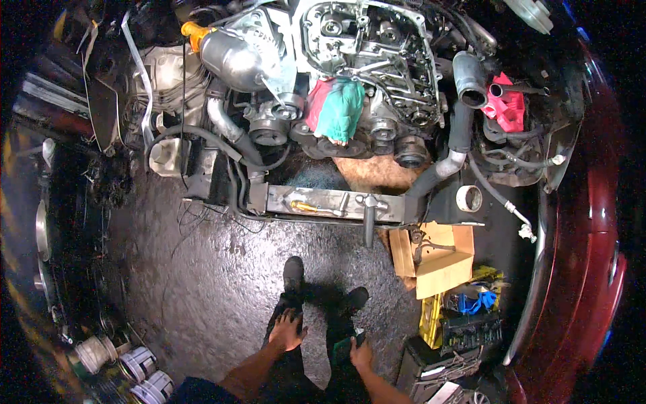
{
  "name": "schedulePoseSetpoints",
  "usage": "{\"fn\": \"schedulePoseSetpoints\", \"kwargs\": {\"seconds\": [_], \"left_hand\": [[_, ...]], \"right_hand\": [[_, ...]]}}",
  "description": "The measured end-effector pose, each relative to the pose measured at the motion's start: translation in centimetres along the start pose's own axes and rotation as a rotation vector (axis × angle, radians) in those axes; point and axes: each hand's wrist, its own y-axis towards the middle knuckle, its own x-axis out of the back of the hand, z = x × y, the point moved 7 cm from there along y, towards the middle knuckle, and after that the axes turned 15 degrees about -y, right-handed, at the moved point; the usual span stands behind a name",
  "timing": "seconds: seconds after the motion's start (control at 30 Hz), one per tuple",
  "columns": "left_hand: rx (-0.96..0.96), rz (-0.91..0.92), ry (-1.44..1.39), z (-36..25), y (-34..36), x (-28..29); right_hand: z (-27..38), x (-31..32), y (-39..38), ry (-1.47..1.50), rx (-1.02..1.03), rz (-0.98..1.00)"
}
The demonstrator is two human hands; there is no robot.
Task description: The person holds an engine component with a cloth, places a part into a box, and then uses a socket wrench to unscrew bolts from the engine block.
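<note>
My left hand [287, 330], fingers spread and holding nothing, lies over my left leg near the knee. Beside my right leg, my right hand [361, 352] is closed round something small and dark with a pale tip; its kind is too unclear to name. Ahead, an opened-up engine [377, 54] shows its bare metal inside, with a green cloth [342, 111] and a red cloth [317, 108] bunched at its front. On the metal crossmember [282, 201] lie a hammer [369, 219] with its handle pointing toward me and a screwdriver [304, 206] with a yellow handle.
An open cardboard box [441, 269] with metal parts stands at right, near a yellow crate [431, 320] and dark tool cases [471, 333]. A tape roll [469, 198] sits beside the crossmember. Dark red bodywork [572, 289] curves along the right. White tubs [138, 363] stand lower left.
</note>
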Motion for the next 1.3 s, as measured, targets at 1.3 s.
{"fn": "schedulePoseSetpoints", "kwargs": {"seconds": [1.3], "left_hand": [[-0.806, -1.486, -0.062, -30.4, -8.5, 80.4]], "right_hand": [[23.8, 96.8, -12.7, 0.533, 0.625, -1.757]]}}
